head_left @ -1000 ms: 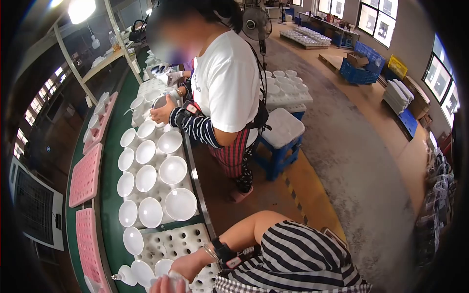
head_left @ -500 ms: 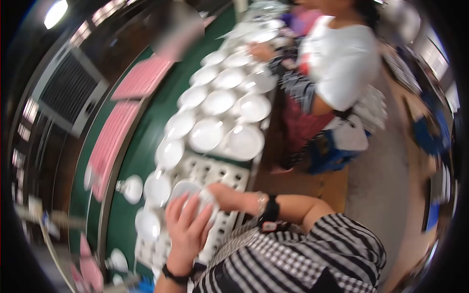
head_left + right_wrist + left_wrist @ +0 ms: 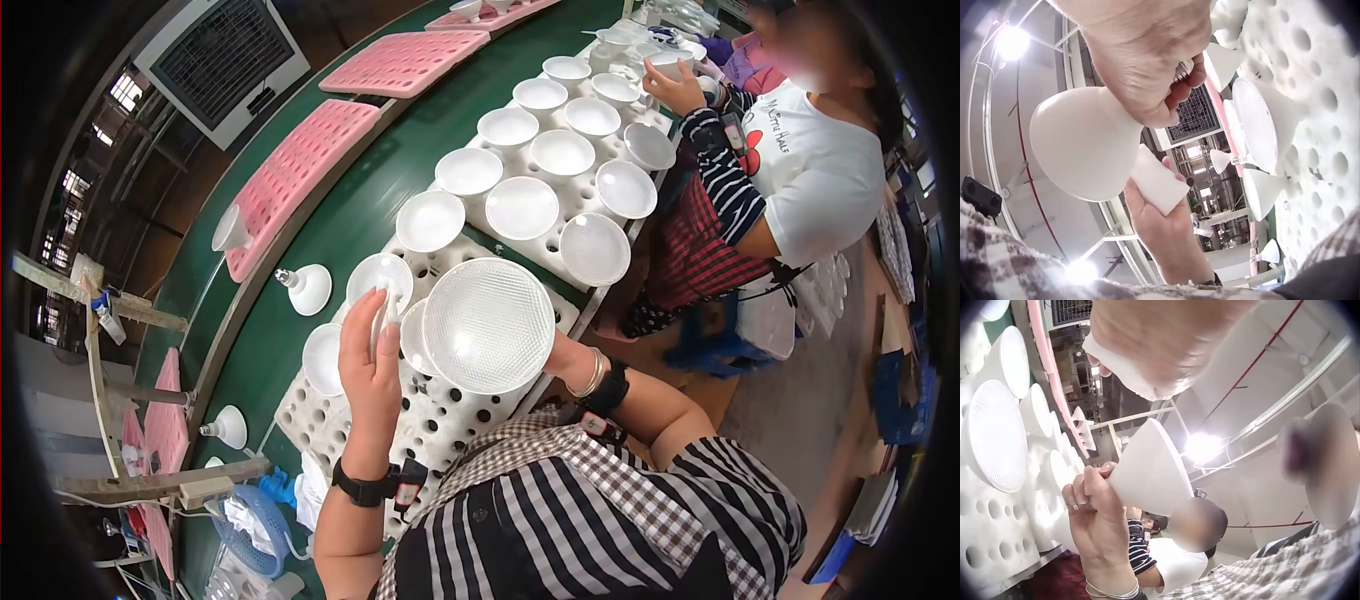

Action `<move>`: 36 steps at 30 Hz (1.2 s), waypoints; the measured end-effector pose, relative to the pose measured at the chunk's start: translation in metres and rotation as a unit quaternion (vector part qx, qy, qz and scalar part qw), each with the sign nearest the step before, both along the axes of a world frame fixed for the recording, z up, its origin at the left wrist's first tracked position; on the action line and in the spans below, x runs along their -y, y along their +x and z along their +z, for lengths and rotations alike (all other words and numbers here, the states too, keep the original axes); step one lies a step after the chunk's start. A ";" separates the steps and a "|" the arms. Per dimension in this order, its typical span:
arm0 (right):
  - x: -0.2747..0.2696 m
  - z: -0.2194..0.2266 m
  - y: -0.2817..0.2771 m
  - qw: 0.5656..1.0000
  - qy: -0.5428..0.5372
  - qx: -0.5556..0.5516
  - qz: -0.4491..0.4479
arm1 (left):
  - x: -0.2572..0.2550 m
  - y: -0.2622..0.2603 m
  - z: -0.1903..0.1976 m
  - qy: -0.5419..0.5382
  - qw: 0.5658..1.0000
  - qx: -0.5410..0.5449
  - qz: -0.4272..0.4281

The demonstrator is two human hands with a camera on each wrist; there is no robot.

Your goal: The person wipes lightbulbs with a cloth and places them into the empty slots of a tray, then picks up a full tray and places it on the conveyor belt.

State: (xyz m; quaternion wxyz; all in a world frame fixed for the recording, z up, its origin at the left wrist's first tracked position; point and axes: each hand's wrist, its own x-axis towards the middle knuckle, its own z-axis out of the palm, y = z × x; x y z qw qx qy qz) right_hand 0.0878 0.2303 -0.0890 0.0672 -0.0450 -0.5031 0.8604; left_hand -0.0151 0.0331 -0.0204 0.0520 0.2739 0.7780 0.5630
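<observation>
My right hand grips a white reflector bulb by its neck. Its ribbed round lens faces up in the head view, and a bit of metal base shows between the fingers in the right wrist view. My left hand holds a white pad between thumb and fingers, a short way left of the bulb. Below both hands lies a white foam tray with rows of holes. Several bulbs stand in it, one reflector bulb just beyond my left fingertips.
Farther up the green bench, another tray holds rows of bulbs. Loose bulbs lie on the bench to the left, beside pink hole trays. Another person works at the far right. A blue basket stands near-left.
The head view has swung left and down. My hands were together around a bulb half a second ago; now the left hand is apart, and the bulb's lens is turned upward in my right hand.
</observation>
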 end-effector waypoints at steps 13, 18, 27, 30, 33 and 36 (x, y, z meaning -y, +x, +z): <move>-0.018 0.054 0.013 0.930 0.310 -0.091 0.177 | -0.008 0.011 0.016 0.117 0.939 0.284 -0.154; -0.007 0.054 0.017 0.902 0.421 -0.032 0.093 | -0.012 0.007 0.023 -0.019 0.998 0.016 -0.053; 0.003 0.074 0.033 0.976 0.153 0.108 0.111 | -0.004 0.027 0.032 0.053 0.955 0.259 -0.133; -0.011 0.069 0.032 0.927 -0.133 0.133 0.324 | 0.001 0.027 0.034 0.075 0.925 0.326 -0.178; 0.000 0.060 0.031 0.933 -0.069 0.151 0.321 | 0.005 0.028 0.031 0.060 0.928 0.315 -0.190; 0.008 0.058 0.037 0.949 0.112 0.176 0.235 | 0.012 0.035 0.035 0.029 0.929 0.305 -0.206</move>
